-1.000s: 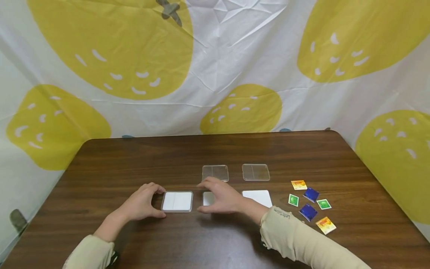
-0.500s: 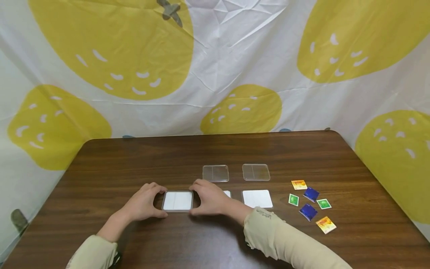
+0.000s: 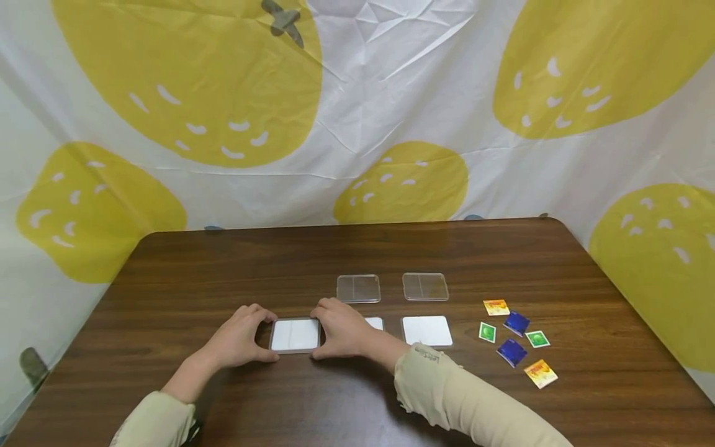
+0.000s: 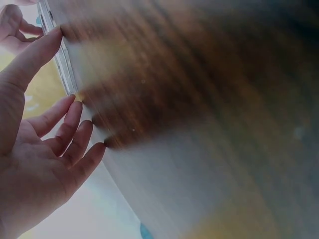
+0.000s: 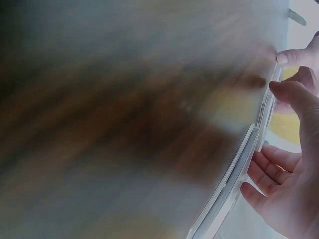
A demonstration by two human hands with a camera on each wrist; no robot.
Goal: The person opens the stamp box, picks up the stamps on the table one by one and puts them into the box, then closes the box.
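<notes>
A flat clear plastic case [image 3: 296,335] with a white insert lies on the table, a thin line showing across its top. My left hand [image 3: 240,338] holds its left end, thumb at the near corner and fingertips at the far one. At the right end, my right hand [image 3: 343,332] grips in the same way between thumb and fingers. In the left wrist view the left hand [image 4: 50,134] has its thumb against the case's rim [image 4: 65,67]. A second white-lined case [image 3: 375,323] is partly hidden behind my right hand; a third [image 3: 427,331] lies further right.
Two clear lids [image 3: 358,288] lie in a row behind the cases. Right of these are several small square cards: orange [image 3: 496,307], blue [image 3: 512,352] and green [image 3: 487,331]. A patterned cloth [image 3: 357,124] hangs behind the brown table [image 3: 251,267].
My right hand has moved left from the middle case to the right end of the left one and now holds it. The left hand has stayed at the left end.
</notes>
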